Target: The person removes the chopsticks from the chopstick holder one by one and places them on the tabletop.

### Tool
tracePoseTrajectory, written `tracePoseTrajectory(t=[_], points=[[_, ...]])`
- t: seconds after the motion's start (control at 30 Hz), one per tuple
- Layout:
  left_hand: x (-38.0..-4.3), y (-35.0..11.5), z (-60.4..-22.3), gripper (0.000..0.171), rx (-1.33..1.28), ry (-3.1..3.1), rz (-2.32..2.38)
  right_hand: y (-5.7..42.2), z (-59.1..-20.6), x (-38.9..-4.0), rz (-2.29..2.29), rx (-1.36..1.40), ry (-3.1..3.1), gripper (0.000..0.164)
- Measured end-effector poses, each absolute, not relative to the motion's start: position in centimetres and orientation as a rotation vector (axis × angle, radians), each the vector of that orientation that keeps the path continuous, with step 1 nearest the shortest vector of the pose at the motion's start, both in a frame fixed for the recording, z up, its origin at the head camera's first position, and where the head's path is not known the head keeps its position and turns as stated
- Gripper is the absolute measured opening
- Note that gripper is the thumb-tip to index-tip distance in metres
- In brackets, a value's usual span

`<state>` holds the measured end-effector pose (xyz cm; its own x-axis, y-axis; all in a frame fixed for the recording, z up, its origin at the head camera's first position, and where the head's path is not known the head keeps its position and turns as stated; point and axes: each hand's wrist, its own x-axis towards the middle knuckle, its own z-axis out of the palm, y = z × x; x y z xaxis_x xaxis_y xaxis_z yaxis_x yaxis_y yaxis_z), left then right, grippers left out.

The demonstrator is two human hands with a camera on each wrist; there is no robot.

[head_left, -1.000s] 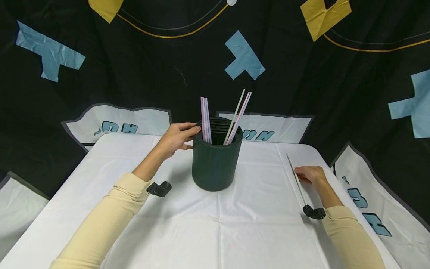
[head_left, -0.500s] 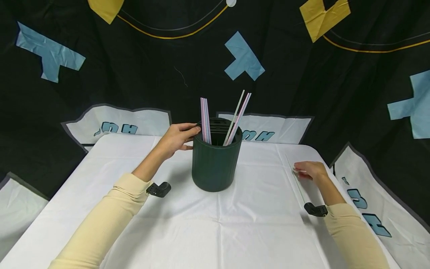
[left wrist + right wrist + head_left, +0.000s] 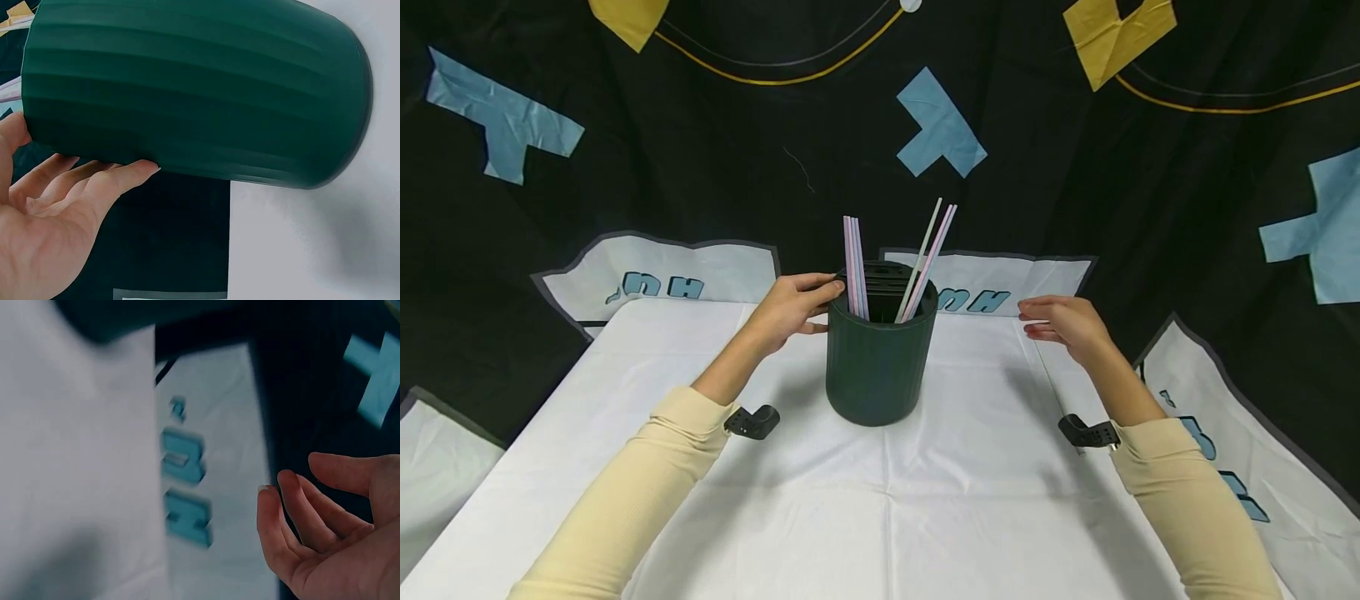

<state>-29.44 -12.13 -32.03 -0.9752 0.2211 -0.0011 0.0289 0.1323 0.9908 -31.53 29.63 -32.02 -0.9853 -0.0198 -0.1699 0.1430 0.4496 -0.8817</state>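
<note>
In the head view a dark green container [image 3: 880, 367] stands upright on the table. Several pale straws rise from it in two groups: pink-and-blue straws [image 3: 856, 268] at the left and pink-and-white straws [image 3: 928, 265] at the right. My left hand [image 3: 790, 308] holds the container's left side, thumb at the rim and fingertips along the wall, as the left wrist view confirms. My right hand [image 3: 1063, 325] hovers above the table's far right, fingers loosely curved, nothing visible between them. Below it, a thin pale rod [image 3: 1050, 379] seems to lie on the cloth.
White cloth [image 3: 805, 525] covers the table. Behind it hangs a black backdrop [image 3: 722, 167] with blue and yellow shapes. A black wrist camera [image 3: 754, 422] sits on the left wrist, and another camera [image 3: 1086, 432] on the right.
My right hand has risen and moved forward and left, away from the thin rod it was beside. The left hand and the container have stayed in place.
</note>
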Motion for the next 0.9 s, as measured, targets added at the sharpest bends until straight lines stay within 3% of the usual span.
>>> tracePoseTrajectory(t=[0.4,0.63,0.9], points=[[-29.6,-11.9,-31.9,0.052,0.267,2.225,1.972,22.4,-25.5,-29.6,-1.740,-0.182,2.428,0.045],[-29.4,-12.2,-31.7,0.051,0.244,2.236,1.969,18.7,-24.8,-29.1,-1.786,-0.249,2.377,0.030],[-29.3,-12.3,-31.8,0.053,0.242,2.217,1.972,16.9,-25.6,-29.4,-1.795,-0.259,2.350,0.029]])
